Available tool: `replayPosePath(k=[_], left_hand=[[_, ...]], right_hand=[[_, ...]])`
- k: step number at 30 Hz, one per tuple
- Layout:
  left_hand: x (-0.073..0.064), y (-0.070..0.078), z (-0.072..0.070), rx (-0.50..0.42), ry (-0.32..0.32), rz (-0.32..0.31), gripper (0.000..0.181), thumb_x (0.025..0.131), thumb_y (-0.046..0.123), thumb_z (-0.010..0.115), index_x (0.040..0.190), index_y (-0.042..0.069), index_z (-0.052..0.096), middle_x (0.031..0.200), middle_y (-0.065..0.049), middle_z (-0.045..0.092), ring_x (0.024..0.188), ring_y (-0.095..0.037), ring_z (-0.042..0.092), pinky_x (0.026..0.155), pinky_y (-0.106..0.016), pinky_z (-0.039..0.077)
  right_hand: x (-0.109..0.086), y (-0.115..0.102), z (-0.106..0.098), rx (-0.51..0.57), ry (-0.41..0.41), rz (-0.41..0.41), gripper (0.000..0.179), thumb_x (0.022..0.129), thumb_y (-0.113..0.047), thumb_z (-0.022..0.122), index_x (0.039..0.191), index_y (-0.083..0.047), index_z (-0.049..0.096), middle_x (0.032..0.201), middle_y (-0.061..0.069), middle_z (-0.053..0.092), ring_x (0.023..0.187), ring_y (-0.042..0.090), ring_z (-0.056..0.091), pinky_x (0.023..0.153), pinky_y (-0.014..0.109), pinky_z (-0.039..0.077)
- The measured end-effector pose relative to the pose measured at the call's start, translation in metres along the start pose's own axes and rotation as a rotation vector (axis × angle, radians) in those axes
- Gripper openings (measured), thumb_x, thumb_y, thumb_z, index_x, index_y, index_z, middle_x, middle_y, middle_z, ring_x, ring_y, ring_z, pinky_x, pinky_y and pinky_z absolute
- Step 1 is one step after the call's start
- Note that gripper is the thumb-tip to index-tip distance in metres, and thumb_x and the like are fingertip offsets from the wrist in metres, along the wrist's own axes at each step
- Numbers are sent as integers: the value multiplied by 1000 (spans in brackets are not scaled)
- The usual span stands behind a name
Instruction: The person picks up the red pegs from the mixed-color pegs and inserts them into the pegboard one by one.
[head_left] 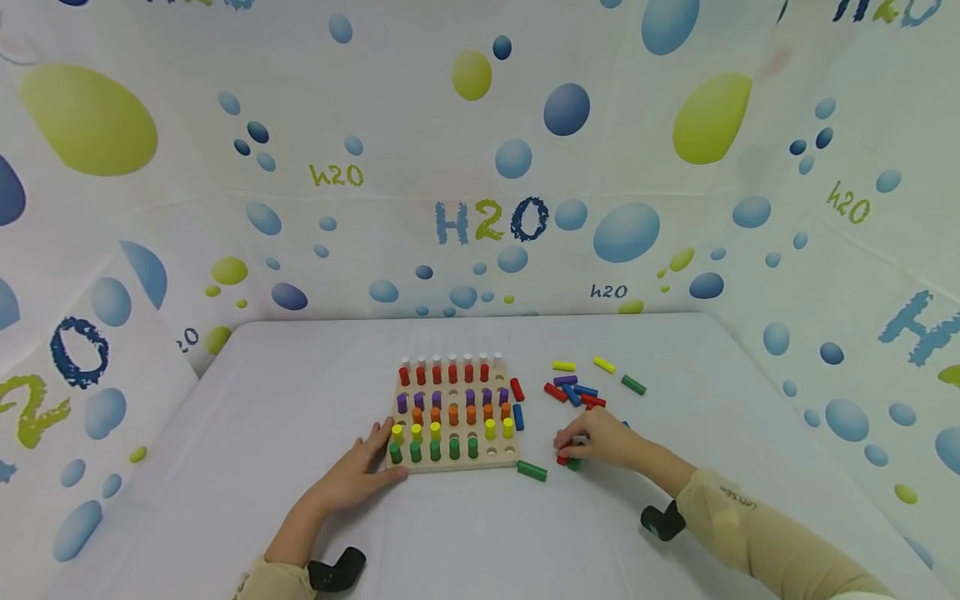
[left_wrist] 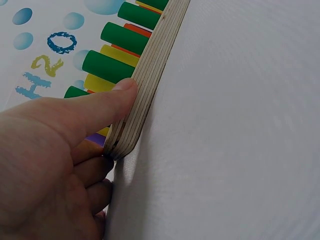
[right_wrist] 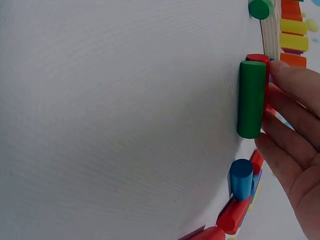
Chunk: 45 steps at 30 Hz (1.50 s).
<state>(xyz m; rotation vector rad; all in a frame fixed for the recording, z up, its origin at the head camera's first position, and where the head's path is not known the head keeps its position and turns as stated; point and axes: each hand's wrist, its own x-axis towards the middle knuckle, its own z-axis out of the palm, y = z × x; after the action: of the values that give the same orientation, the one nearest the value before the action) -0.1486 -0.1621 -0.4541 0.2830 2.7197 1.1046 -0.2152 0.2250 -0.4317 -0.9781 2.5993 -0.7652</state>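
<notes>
A wooden pegboard carries rows of upright colored pegs: white, red, purple, orange, yellow and green, with some bare holes. My left hand grips its front left corner. In the left wrist view the thumb presses the front edge, and the other fingers bend along the left side. To the right of the board, my right hand pinches a red peg, mostly covered by the fingers. A green peg lies close against that red peg and partly hides it in the right wrist view.
Loose red, blue, purple, yellow and green pegs lie behind the right hand, such as a purple peg and a green peg. Another green peg lies at the board's front right corner. A blue peg borders its right side.
</notes>
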Motion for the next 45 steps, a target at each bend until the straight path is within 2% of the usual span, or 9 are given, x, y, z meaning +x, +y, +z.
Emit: replayPosePath(k=[8,15,21,28,33,39,45], left_hand=[[0,0,0,0,-1,-2,87,83,43,62,145,2,17,147,-22,15,137,-35,9,110,-49,5],[1,-2,0,7,1,-5,88,83,46,61,145,3,16,148,-21,15,137,-35,8,110,-50,5],[2,-4,1,9,0,-5,88,83,47,60,146,4,16,148,-21,14,137,-35,8,110,-50,5],[1,-2,0,7,-6,-13,88,83,47,61,146,4,15,149,-21,13,137,-35,7,110,-51,5],[1,0,-2,-3,-10,-15,88,84,45,61,146,4,15,148,-22,12,137,-36,6,110,-51,4],[1,-1,-1,2,-11,-1,87,84,45,61,146,3,15,149,-21,13,137,-35,6,110,-50,4],[1,-2,1,1,-10,-4,87,84,45,61,146,3,16,148,-21,13,137,-35,7,110,-50,4]], right_hand=[[-3,-1,-2,-60,-61,-39,11,81,-15,70,91,-13,74,97,-1,70,102,18,62,87,36,50],[-7,-11,2,-163,-116,34,23,78,-26,74,99,-17,72,109,2,66,106,20,59,86,37,50],[-7,-14,7,-282,-124,-39,23,78,-23,73,100,-17,71,101,-3,68,95,14,62,81,27,52],[-8,-16,9,-335,-116,-97,22,78,-18,72,100,-16,72,101,-1,68,100,16,62,82,28,52],[-9,-15,8,-328,-86,-114,20,78,-17,73,97,-15,72,99,0,69,96,15,63,80,25,52],[-11,-12,8,-268,-61,-120,21,79,-18,72,99,-12,71,94,-4,69,88,9,64,76,18,51],[-15,-8,5,-119,-25,-55,26,80,-20,71,104,-10,70,96,-5,69,92,12,63,79,24,52]])
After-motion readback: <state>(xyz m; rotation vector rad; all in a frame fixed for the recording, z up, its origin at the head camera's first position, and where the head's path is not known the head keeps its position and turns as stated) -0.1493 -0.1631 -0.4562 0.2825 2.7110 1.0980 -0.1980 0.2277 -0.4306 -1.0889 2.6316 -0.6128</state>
